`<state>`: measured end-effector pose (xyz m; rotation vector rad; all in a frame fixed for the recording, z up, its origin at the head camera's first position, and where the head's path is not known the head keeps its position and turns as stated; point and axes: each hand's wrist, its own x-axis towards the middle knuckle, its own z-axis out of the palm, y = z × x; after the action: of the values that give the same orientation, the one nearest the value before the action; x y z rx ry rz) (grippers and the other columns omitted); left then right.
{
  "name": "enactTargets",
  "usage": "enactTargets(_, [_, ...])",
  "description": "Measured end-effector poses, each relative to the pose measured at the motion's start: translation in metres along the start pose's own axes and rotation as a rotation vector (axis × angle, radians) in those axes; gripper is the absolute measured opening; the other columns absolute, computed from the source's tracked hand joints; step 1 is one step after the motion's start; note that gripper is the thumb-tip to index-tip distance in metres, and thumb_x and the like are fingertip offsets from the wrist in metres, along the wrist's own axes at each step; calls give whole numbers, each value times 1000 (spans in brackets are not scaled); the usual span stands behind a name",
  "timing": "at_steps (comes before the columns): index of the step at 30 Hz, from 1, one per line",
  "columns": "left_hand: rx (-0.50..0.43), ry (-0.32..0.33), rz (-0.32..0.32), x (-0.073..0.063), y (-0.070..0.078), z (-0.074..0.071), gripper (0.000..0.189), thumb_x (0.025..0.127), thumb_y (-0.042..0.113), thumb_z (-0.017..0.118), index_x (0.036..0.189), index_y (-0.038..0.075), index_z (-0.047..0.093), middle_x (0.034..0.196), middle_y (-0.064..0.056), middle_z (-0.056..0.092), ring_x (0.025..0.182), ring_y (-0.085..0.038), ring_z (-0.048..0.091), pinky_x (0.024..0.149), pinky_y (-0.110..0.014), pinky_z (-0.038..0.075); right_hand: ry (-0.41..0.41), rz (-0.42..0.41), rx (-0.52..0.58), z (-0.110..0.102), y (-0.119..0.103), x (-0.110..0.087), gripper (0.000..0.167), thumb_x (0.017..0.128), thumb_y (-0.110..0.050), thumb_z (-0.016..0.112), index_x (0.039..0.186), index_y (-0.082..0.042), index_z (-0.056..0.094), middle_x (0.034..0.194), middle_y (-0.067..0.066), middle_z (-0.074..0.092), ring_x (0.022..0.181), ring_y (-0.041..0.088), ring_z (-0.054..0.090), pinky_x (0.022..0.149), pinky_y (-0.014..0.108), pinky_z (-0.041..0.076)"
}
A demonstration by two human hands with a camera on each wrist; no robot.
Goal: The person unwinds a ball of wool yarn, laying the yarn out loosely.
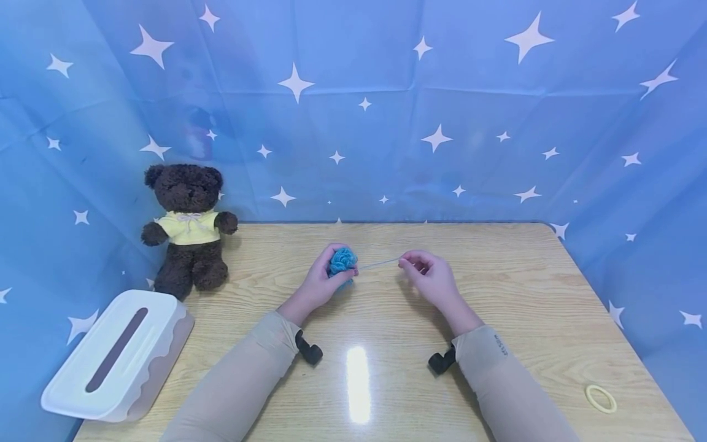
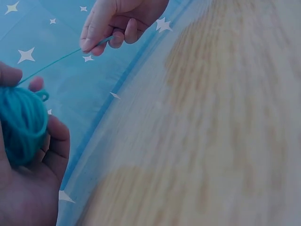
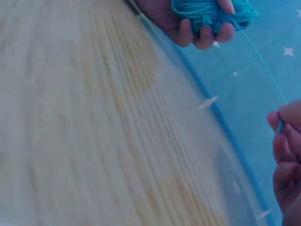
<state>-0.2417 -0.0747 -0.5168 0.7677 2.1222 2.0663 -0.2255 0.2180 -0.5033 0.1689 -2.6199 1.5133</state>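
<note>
A small ball of teal yarn (image 1: 342,261) is gripped in my left hand (image 1: 320,279), its fingers and thumb curled round it. In the left wrist view the wound strands of the yarn ball (image 2: 22,125) show clearly, with a little loop sticking out on one side. One strand of yarn (image 1: 380,263) runs taut from the ball to my right hand (image 1: 432,277), which pinches it between thumb and fingertips. The right wrist view shows the strand (image 3: 261,61) stretched between the two hands. Both hands are raised over the table's far half.
A brown teddy bear (image 1: 190,230) in a yellow shirt sits at the table's back left. In front of it stands a white tissue box (image 1: 118,356) with a long slot. A pale yellow ring (image 1: 601,399) lies on the wooden table (image 1: 530,294) at right. Behind hangs a blue star-patterned cloth (image 1: 375,123).
</note>
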Motion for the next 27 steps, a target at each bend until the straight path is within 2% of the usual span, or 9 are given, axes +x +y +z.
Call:
enactTargets(3, [-42, -24, 2, 1, 1, 0, 38, 106, -1, 64, 142, 3, 50, 122, -15, 63, 115, -25, 70, 102, -31, 62, 11, -10, -18, -4, 3, 2, 26, 106, -32, 76, 119, -10, 80, 99, 17, 78, 76, 12, 63, 65, 22, 52])
enactTargets(6, [-101, -54, -6, 0, 2, 1, 38, 107, -3, 63, 141, 2, 49, 120, -26, 64, 110, -29, 76, 96, -38, 68, 18, -32, -35, -9, 5, 2, 27, 107, -31, 74, 120, -8, 80, 100, 19, 79, 75, 10, 63, 64, 22, 53])
enactTargets(8, [-101, -56, -5, 0, 1, 1, 37, 106, -4, 65, 140, 2, 51, 123, -30, 65, 108, -26, 77, 95, -39, 68, 22, -37, -45, -11, 6, 2, 27, 107, -31, 74, 120, -8, 80, 100, 20, 79, 74, 9, 63, 63, 22, 52])
enactTargets(11, [-10, -8, -19, -2, 1, 0, 39, 103, -1, 71, 137, 5, 55, 126, -25, 66, 103, -15, 72, 90, -31, 65, 38, -31, -58, -15, 6, 3, 27, 108, -31, 74, 119, -8, 80, 101, 21, 79, 73, 9, 63, 61, 23, 52])
enactTargets(14, [51, 25, -34, -3, 2, 0, 45, 102, 3, 75, 141, 9, 55, 127, -17, 65, 107, -11, 67, 93, -26, 58, 62, -21, -80, -18, 7, 4, 25, 108, -31, 73, 118, -9, 81, 103, 19, 80, 75, 10, 63, 62, 23, 51])
enactTargets(18, [-32, 18, -34, -2, 4, 0, 57, 104, 1, 72, 153, 14, 47, 115, -11, 62, 102, -17, 74, 97, -35, 65, 87, -20, -142, -22, 11, 6, 21, 108, -30, 74, 115, -12, 82, 103, 14, 81, 80, 14, 64, 65, 23, 51])
enactTargets(20, [-42, 13, -33, -2, 5, 0, 56, 104, 0, 71, 154, 11, 49, 109, -11, 62, 97, -16, 76, 95, -35, 66, 90, -19, -165, -24, 12, 6, 20, 108, -30, 73, 114, -13, 82, 103, 13, 82, 81, 15, 65, 66, 23, 51])
enactTargets(24, [29, 13, -47, -2, 4, -1, 37, 102, 2, 74, 136, -2, 61, 113, -22, 64, 96, -10, 68, 92, -25, 60, 90, 11, -177, -29, 15, 7, 21, 109, -31, 72, 115, -14, 82, 105, 13, 80, 84, 20, 65, 68, 25, 51])
enactTargets(27, [63, 8, -63, -1, 3, -1, 29, 103, 5, 75, 127, -4, 63, 119, -25, 68, 102, -10, 65, 95, -22, 56, 99, 47, -181, -34, 17, 8, 23, 110, -33, 70, 118, -14, 81, 109, 12, 79, 89, 21, 65, 71, 26, 52])
